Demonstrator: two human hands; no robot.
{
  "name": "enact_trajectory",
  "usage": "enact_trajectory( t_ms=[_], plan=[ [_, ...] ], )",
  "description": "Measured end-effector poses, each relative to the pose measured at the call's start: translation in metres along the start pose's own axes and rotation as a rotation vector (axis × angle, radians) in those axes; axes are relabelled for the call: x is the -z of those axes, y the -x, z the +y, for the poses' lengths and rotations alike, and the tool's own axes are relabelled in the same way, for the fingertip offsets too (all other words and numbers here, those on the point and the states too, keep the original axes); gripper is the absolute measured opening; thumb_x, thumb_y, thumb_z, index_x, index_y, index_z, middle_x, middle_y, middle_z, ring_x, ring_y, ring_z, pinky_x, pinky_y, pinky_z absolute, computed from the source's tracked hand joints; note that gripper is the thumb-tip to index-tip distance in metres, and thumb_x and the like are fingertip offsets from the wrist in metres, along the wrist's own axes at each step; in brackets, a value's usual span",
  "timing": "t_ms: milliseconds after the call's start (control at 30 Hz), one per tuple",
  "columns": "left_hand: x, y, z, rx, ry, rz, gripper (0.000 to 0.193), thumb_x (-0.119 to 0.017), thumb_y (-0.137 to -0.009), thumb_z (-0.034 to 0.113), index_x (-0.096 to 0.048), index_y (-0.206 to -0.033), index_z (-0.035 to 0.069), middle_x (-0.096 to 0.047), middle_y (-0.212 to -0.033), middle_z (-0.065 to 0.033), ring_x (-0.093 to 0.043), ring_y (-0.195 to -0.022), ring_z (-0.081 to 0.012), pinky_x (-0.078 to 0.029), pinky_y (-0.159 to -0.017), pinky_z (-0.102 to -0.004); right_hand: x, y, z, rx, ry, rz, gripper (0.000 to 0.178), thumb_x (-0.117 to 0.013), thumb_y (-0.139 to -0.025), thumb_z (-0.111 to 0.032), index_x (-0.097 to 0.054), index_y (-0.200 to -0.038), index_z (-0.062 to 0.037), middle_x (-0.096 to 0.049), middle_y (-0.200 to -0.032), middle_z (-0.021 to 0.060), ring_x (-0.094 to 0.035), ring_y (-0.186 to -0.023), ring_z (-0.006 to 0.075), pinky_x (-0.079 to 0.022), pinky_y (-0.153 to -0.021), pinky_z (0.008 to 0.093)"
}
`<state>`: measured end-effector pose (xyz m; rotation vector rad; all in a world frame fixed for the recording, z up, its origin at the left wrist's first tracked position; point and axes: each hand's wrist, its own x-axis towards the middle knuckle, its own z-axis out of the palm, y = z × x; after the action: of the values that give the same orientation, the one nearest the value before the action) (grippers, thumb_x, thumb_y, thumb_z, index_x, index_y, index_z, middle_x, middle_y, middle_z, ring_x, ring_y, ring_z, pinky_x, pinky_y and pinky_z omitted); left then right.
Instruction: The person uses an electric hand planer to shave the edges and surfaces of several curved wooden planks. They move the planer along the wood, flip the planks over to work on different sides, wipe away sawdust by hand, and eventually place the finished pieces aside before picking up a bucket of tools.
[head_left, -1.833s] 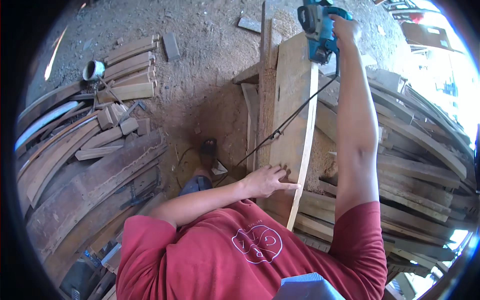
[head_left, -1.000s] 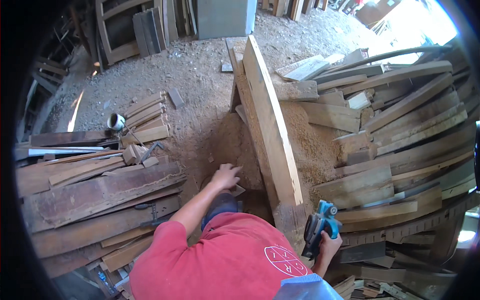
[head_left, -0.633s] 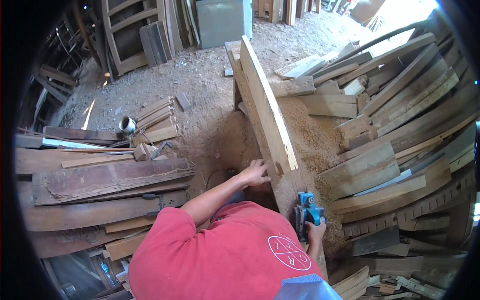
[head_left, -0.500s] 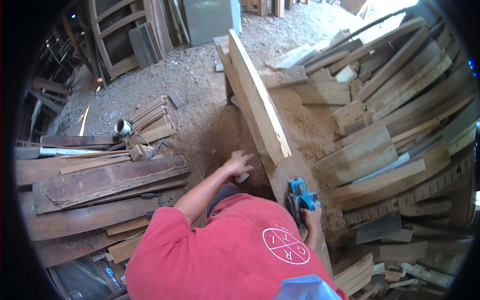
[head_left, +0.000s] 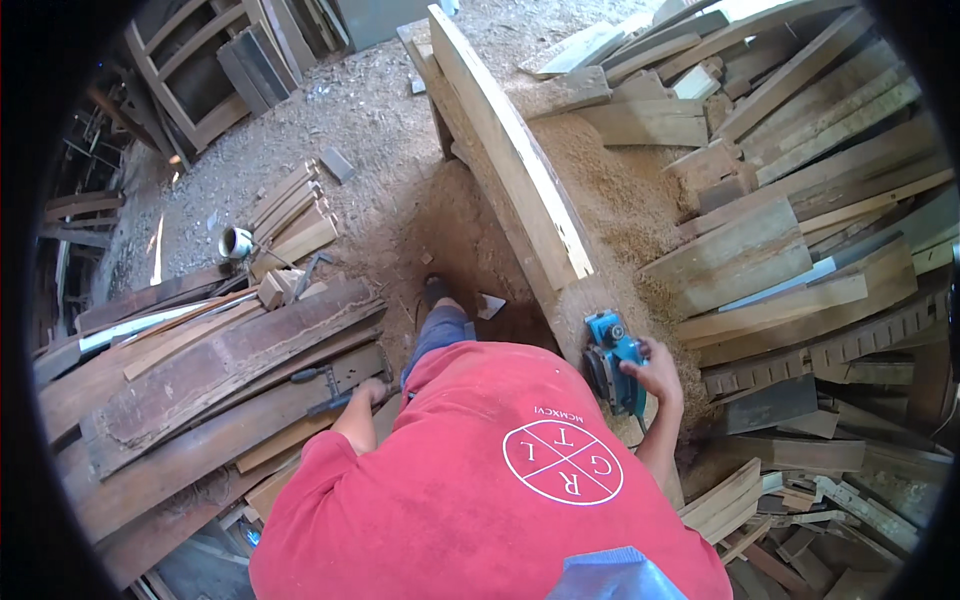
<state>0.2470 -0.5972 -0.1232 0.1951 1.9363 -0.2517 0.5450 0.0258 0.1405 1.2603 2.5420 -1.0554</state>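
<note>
My right hand [head_left: 657,372] is on the rear part of a blue electric planer [head_left: 612,352], its fingers against the tool's side. The planer rests on a long plank [head_left: 580,300] used as a bench top. Ahead of it, a pale board [head_left: 510,150] stands on edge along the plank. Down at my left side, my left hand [head_left: 372,390] is closed beside the stacked boards. Close to it lie a black-handled tool [head_left: 306,376] and a dark bar [head_left: 330,403]. Whatever its fingers hold is too small to make out.
Stacked old boards [head_left: 230,370] lie on the left, with a white cup [head_left: 236,242] beyond them. Heaped planks and offcuts [head_left: 800,270] fill the right side. Sawdust [head_left: 640,215] covers the ground by the bench. My foot [head_left: 436,290] is left of the bench.
My left hand has drawn back from beside the bench to the stacked boards at my left. My right hand stays at the planer, with more of it showing. The view has shifted.
</note>
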Motion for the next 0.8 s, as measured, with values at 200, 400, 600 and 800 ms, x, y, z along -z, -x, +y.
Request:
enact_trajectory(
  t_ms=[200, 400, 600, 800],
  plan=[
    [0.072, -0.023, 0.048, -0.036, 0.265, 0.151, 0.055, -0.062, -0.09, 0.049, -0.073, -0.133, 0.016, -0.064, -0.145, -0.0163, -0.057, -0.137, -0.0374, -0.041, -0.117, -0.05, 0.04, -0.074, -0.206, 0.374, -0.152, 0.358, 0.038, -0.077, -0.089, -0.011, -0.069, -0.125, -0.0004, -0.072, -0.116, 0.0176, -0.07, -0.103, 0.0312, -0.056, -0.094, 0.0407],
    [0.246, -0.023, 0.012, -0.199, 0.634, 0.468, 0.049, -0.062, -0.1, 0.038, -0.067, -0.141, 0.011, -0.065, -0.142, -0.019, -0.06, -0.135, -0.0348, -0.042, -0.116, -0.0462, -0.049, -0.162, -0.421, 0.679, -0.232, 0.058, 0.023, -0.074, -0.09, -0.008, -0.073, -0.113, -0.0044, -0.072, -0.102, 0.0131, -0.071, -0.097, 0.0303, -0.056, -0.088, 0.04],
    [0.382, -0.036, -0.057, -0.344, 0.78, 0.48, 0.049, -0.064, -0.103, 0.032, -0.063, -0.142, 0.003, -0.069, -0.137, -0.0218, -0.065, -0.128, -0.0302, -0.048, -0.11, -0.0404, -0.139, -0.223, -0.533, 0.85, -0.011, -0.07, 0.027, -0.076, -0.088, -0.016, -0.073, -0.114, -0.0097, -0.07, -0.104, 0.0099, -0.068, -0.103, 0.0312, -0.054, -0.092, 0.0438],
    [0.497, -0.061, -0.087, -0.367, 0.915, 0.493, 0.051, -0.064, -0.103, 0.031, -0.06, -0.145, 0.002, -0.067, -0.14, -0.0214, -0.063, -0.131, -0.0282, -0.046, -0.112, -0.0383, -0.156, -0.302, -0.601, 0.813, 0.038, 0.132, 0.03, -0.078, -0.085, -0.015, -0.073, -0.114, -0.0104, -0.068, -0.111, 0.012, -0.063, -0.11, 0.0339, -0.051, -0.097, 0.0472]
  ],
)
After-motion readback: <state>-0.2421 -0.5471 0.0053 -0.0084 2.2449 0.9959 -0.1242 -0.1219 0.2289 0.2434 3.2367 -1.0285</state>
